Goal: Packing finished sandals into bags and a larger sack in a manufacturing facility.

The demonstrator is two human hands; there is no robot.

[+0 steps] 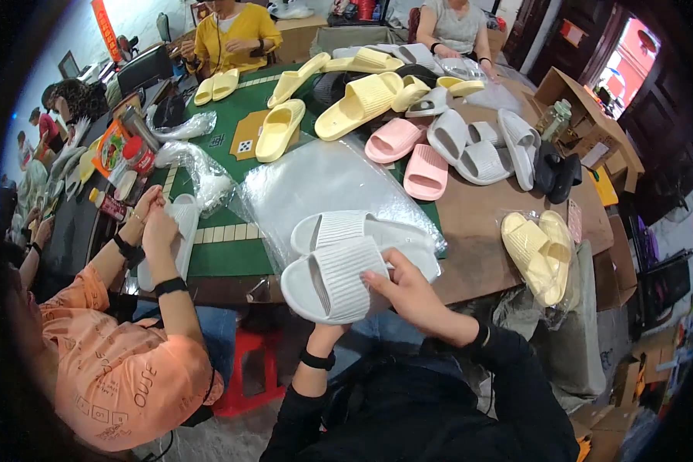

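Observation:
I hold a white ribbed slipper (333, 279) in front of me at the near table edge. My left hand (325, 331) grips it from below, mostly hidden under the sole. My right hand (405, 291) presses on its right side with the fingers on the strap. A second white slipper (346, 228) lies just behind it on the table, resting on a stack of clear plastic bags (316, 181).
Yellow slippers (358, 104), pink slippers (412, 154), grey slippers (481, 150) and black ones (558, 173) cover the green table (223, 254). A bagged yellow pair (539, 250) lies to the right. A person in orange (123, 362) handles a white slipper on my left. Two people sit across. Cardboard boxes (585, 115) stand right.

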